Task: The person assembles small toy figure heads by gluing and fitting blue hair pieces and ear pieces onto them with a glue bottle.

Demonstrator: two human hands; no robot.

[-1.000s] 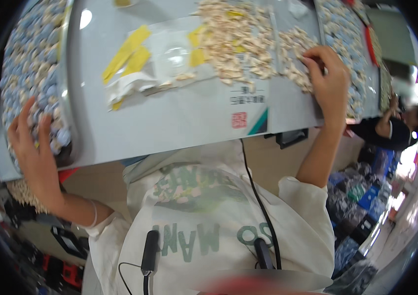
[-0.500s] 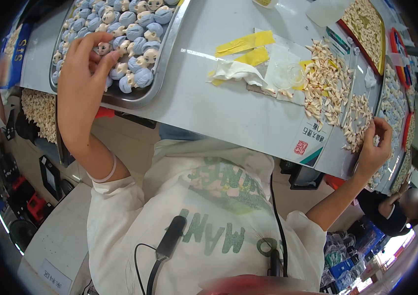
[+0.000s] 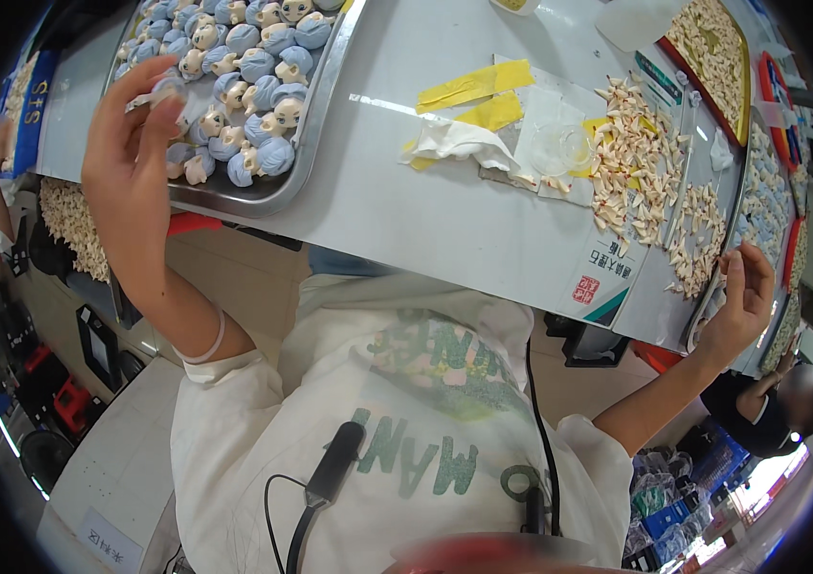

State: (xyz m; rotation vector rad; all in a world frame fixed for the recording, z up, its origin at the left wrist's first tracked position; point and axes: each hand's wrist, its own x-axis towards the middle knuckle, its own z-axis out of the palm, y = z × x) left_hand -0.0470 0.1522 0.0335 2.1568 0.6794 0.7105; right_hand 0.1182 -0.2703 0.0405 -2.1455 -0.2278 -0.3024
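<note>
At the tray's left side, my left hand (image 3: 129,158) is closed, thumb against fingers, round a small doll head (image 3: 169,86) with pale blue hair, partly hidden by the fingers. Below and beside it, a metal tray (image 3: 303,182) holds rows of similar blue-haired doll heads (image 3: 258,65). My right hand (image 3: 743,301) is at the table's right edge, fingers curled and thumb bent toward them. Whatever those fingers hold, if anything, is hidden. Just left of that hand lies a pile of small cream pointed pieces (image 3: 698,234); past it is another tray of blue-haired heads (image 3: 760,215).
Yellow tape strips (image 3: 478,84), a crumpled white tissue (image 3: 464,142) and a clear round dish (image 3: 564,148) lie mid-table beside a larger heap of cream pieces (image 3: 631,158). A yellow-rimmed tray (image 3: 712,62) stands far right. Another person (image 3: 760,411) is at lower right.
My left hand has drawn left with a doll head, uncovering a bare patch of tray. My right hand has moved slightly right, away from the small cream pieces.
</note>
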